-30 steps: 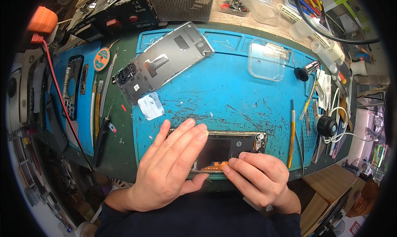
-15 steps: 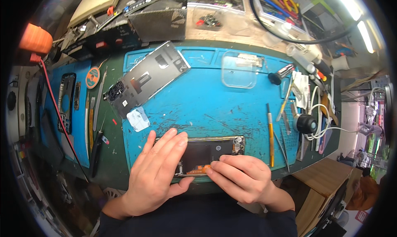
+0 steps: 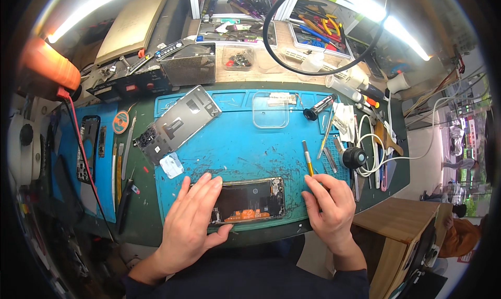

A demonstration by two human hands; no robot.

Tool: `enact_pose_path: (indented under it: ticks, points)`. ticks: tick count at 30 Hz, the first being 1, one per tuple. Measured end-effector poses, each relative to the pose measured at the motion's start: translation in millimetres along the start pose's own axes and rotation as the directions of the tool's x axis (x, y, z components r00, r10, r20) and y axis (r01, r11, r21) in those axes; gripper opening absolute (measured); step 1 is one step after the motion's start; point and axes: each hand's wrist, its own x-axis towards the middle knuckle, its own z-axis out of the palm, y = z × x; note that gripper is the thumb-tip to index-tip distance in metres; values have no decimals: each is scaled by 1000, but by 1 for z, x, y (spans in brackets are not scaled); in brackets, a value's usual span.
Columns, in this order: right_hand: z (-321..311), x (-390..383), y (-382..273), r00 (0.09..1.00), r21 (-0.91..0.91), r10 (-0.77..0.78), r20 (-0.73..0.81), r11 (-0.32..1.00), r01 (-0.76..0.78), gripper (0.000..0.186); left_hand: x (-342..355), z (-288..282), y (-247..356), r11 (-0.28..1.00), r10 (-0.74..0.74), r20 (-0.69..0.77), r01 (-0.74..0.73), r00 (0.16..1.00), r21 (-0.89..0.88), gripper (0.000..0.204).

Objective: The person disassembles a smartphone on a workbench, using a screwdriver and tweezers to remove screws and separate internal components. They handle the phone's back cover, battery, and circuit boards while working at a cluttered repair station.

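An opened phone (image 3: 245, 197) lies on the blue mat in front of me, its inside up, with a dark battery and an orange flex cable along the near edge. Fingers stretched out, my left hand (image 3: 190, 221) rests over the phone's left end and hides it; nothing shows in its grip. My right hand (image 3: 334, 210) is right of the phone, its bent fingers and thumb closed at a slim yellow-handled tool (image 3: 309, 161). The tool's grey end points away from me, while its near part is hidden under the fingers.
A grey phone back panel (image 3: 182, 121) lies far left on the mat, beside a whitish sticker (image 3: 171, 165). A clear plastic box (image 3: 270, 116) stands at the back. Tweezers, a black cylinder (image 3: 318, 107) and a white cable (image 3: 376, 137) crowd the right. A phone frame (image 3: 87, 148) lies left.
My right hand has left the phone's orange cable and moved right to the yellow-handled tool. My left hand stays over the phone's left end. The whole view has shifted.
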Motion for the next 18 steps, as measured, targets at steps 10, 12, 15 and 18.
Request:
enact_pose_path:
  ticks: [10,12,15,18]
  points:
    - [-1,39,3,995,-49,-16,-94,999,11,36,-2,1,-1,1000,-11,-21,11,1000,-4,98]
    - [5,76,11,995,20,-63,-71,998,65,19,-2,1,-1,1000,-8,-23,7,1000,-3,98]
    - [19,127,20,993,56,-113,33,992,111,9,0,1,-1,1000,13,-27,-14,1000,-19,98]
    - [45,154,27,977,101,-208,50,974,203,11,-1,1,-2,999,17,-32,-18,999,-33,99]
